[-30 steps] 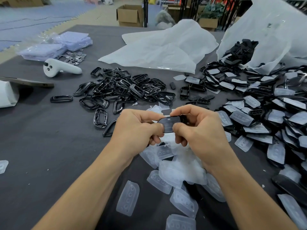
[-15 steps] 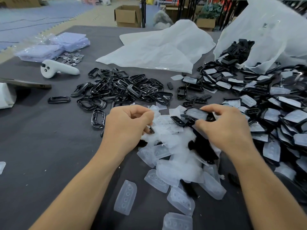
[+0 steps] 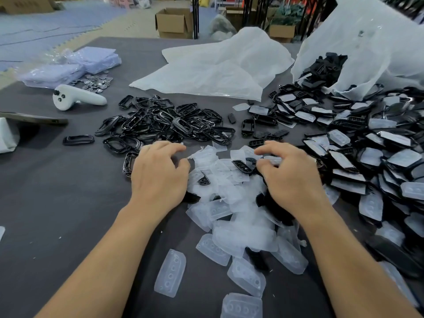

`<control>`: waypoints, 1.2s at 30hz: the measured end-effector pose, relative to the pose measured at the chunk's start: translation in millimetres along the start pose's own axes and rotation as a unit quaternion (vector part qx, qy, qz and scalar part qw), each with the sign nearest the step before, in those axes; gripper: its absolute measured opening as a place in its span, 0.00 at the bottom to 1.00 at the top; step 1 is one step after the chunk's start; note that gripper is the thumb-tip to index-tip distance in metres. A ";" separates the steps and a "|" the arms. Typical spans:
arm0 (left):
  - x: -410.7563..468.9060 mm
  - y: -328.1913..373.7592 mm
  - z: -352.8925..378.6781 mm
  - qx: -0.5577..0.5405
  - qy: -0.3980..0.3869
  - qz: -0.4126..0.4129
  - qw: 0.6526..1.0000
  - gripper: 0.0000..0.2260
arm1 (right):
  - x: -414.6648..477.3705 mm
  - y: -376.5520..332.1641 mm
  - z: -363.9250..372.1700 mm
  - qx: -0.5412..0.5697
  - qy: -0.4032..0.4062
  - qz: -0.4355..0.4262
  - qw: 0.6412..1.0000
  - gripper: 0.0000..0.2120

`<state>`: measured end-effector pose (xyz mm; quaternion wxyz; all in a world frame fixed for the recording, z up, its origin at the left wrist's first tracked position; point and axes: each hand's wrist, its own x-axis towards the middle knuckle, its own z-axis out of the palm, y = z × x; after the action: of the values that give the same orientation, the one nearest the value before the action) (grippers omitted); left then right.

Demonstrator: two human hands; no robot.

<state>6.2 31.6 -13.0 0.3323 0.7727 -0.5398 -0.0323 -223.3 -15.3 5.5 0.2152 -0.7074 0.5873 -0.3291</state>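
My left hand (image 3: 158, 173) hovers at the left edge of a heap of translucent silicone pads (image 3: 241, 228), fingers loosely curled and holding nothing. My right hand (image 3: 291, 177) lies over the heap's right side, and its fingers and thumb pinch a translucent pad (image 3: 273, 159). A small black button insert (image 3: 241, 166) lies on the heap between my hands. Behind my hands lies a pile of glossy black frames (image 3: 165, 125). To the right spreads a large pile of black shells with pads on them (image 3: 371, 161).
The dark table (image 3: 57, 203) also holds a white controller (image 3: 75, 99), small metal discs (image 3: 96, 82), purple packets (image 3: 68, 67) and a flat device (image 3: 34, 119) at the left. A flat white bag (image 3: 213, 70) and an open plastic bag (image 3: 367, 49) spilling black parts lie at the back.
My hands held one black part together, then drew apart. Both have dropped onto the pad heap, and my left hand has let go.
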 end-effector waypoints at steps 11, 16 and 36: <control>10.0 -0.3 5.8 -0.021 0.008 0.021 1.000 0.08 | -10.2 -13.0 15.8 0.012 -0.010 -0.057 0.998 0.09; 40.0 26.1 24.8 0.003 0.009 0.134 0.991 0.19 | -12.5 -14.8 15.5 0.085 0.011 -0.060 0.995 0.08; -23.7 45.5 6.1 -0.378 -0.096 -0.100 0.915 0.08 | -9.1 -18.5 6.9 0.384 -0.069 0.106 0.915 0.07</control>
<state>-43.1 40.0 -0.2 0.5411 0.6326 -0.4362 -0.3417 -206.4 -3.0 11.6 0.5439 -0.5248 0.4707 -0.4551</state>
